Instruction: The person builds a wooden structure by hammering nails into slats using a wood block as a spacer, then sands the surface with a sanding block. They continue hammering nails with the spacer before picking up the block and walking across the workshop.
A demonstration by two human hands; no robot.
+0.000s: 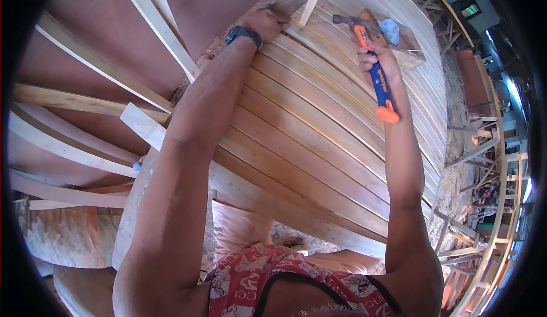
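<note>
My right hand [377, 60] is wrapped round the blue and orange handle of a claw hammer [382, 89], its dark head pointing up and to the left. Beneath both arms runs a curved surface of narrow wooden planks [307, 112]. At the top, my left hand [268, 25], with a dark watch on the wrist, has its fingers curled down at the upper edge of the planks; what they hold, if anything, is hidden. A short wooden strip [310, 4] stands just right of that hand.
Beyond the hammer, a wooden box [409, 57] holds a light-blue bag [390, 32]. Curved wooden ribs [91, 66] fan out at the left. Wooden trestles and scaffolding [478, 151] line the right side.
</note>
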